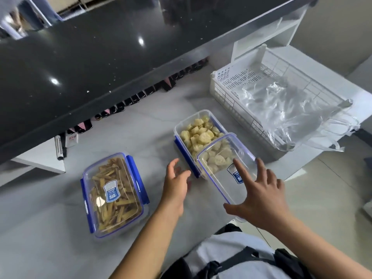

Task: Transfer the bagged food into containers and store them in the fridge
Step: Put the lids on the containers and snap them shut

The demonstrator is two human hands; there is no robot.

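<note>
A clear container with blue clips holds yellow food chunks in the middle of the pale surface. A clear lid with a blue seal lies slanted over its near half and sticks out toward me. My right hand holds that lid, fingers spread on top and thumb at its near edge. My left hand hovers open beside the container's blue side clip, fingers apart. To the left stands a second container, lidded and clipped, full of brown strips.
A white slotted basket at the right holds empty clear plastic bags that spill over its near edge. A black glossy counter overhangs the far side, with a row of dark small bottles under its edge.
</note>
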